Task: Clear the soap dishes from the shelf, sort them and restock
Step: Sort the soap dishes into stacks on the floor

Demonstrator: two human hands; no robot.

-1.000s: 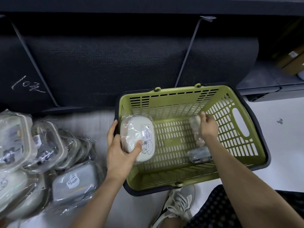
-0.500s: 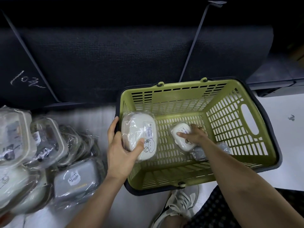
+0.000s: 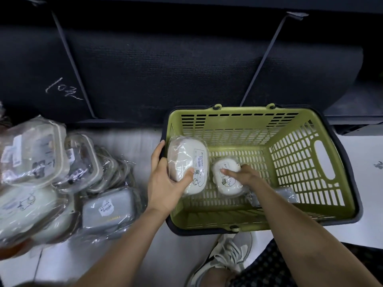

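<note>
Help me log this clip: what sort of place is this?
Probably a shop aisle at floor level: a green shopping basket, wrapped, labelled soap dishes piled on the floor, and dark shelving behind.

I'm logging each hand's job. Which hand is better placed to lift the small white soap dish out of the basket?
Right. The right hand already rests on the small white soap dish inside the green basket; the left hand is holding the larger white soap dish.
</note>
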